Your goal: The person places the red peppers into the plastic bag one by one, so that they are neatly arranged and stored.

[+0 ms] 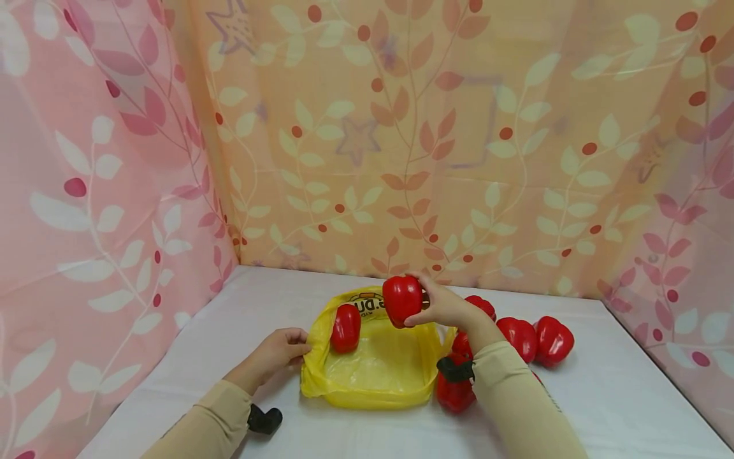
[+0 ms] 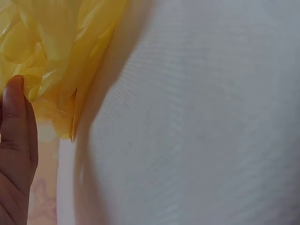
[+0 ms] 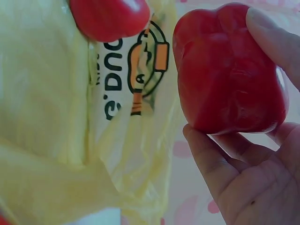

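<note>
i see my right hand (image 1: 444, 307) curled around a red pepper (image 1: 402, 299), thumb beneath and fingers over its top, holding it in the air above the open mouth of the yellow bag (image 1: 373, 373). my left hand (image 1: 279, 351) pinches the bag's left rim between bent fingers, holding the mouth wide on the white worktop (image 1: 602, 408). a second pepper (image 1: 346, 327) sits inside the bag against its left wall. more peppers (image 1: 536, 340) lie grouped on the worktop just right of the bag, behind my right forearm.
</note>
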### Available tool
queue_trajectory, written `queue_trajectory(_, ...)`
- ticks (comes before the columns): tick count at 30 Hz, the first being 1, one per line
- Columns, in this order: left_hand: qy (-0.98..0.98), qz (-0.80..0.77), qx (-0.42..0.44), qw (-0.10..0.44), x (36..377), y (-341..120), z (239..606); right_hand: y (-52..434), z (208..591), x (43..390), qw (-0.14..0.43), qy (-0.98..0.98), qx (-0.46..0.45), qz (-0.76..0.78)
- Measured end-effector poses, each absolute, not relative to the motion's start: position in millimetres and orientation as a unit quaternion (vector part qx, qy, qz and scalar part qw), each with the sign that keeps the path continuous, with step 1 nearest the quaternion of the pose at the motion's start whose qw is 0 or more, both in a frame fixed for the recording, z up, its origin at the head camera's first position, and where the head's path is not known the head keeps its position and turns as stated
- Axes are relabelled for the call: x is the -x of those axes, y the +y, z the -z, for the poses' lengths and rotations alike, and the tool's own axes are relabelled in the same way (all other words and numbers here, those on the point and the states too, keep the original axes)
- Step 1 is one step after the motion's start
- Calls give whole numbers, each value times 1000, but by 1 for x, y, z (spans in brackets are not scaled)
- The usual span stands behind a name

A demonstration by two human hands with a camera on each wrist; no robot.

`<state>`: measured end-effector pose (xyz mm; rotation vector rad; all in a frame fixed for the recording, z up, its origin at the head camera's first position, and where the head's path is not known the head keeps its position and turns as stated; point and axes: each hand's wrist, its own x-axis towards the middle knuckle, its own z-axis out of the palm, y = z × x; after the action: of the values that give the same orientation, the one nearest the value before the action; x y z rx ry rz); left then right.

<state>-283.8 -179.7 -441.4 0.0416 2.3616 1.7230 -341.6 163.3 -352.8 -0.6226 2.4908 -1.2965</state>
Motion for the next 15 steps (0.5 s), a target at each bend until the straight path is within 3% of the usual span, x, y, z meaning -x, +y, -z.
queue_trajectory(15,804,-584,-24,112,284,-181,442,144,369,350,145,857,174,464)
